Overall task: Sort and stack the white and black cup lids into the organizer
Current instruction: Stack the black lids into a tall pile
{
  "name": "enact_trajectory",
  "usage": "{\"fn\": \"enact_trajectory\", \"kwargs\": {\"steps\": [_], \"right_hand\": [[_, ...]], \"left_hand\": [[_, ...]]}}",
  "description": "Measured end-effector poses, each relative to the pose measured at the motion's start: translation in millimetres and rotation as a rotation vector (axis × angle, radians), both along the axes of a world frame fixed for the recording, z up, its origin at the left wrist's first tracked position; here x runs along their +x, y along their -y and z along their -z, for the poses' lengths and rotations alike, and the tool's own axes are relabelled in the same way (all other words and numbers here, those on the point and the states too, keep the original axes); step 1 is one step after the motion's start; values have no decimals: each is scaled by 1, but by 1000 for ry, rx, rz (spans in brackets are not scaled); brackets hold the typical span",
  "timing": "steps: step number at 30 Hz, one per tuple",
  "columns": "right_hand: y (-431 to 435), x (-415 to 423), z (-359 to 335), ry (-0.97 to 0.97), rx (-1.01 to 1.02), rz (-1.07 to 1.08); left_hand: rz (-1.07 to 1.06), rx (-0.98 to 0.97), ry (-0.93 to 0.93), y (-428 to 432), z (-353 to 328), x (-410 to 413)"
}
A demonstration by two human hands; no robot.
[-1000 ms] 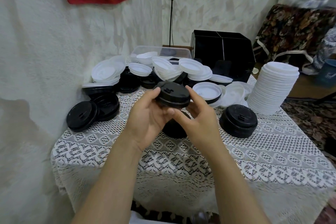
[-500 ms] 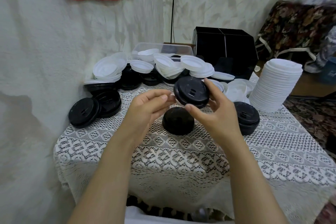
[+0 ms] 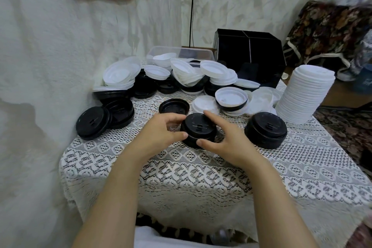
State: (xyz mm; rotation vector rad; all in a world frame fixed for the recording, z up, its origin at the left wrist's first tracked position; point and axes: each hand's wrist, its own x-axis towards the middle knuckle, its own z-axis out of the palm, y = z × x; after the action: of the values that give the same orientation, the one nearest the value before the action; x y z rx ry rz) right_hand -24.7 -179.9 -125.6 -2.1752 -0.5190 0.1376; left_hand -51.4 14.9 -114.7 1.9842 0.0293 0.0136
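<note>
Head view: the black lid stack (image 3: 199, 129) is held near the middle of the tabletop (image 3: 201, 169), its rim pinched by the left hand (image 3: 161, 133) and the right hand (image 3: 228, 144) — one at each side. The organizer (image 3: 249, 56) is set beyond it at the far edge — nearer the right hand.

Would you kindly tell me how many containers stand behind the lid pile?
2: the black organizer at the back right, and the clear tub just left of it.
</note>
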Motion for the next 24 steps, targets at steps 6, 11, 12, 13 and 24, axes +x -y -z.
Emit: {"fn": "enact_trajectory", "kwargs": {"steps": [6,11,12,13,24], "right_hand": [[-2,1,-1,10,-77,-32],[-8,0,0,29,-107,-13],[-9,1,0,31,-103,1],[-10,1,0,30,-99,13],[-9,0,1,21,-67,45]], "left_hand": [[-21,132,-13,-2,3,3],[-19,255,-17,-1,1,6],[-20,276,-20,0,0,6],[-32,290,-10,1,0,6],[-315,766,187,-5,16,26]]}}
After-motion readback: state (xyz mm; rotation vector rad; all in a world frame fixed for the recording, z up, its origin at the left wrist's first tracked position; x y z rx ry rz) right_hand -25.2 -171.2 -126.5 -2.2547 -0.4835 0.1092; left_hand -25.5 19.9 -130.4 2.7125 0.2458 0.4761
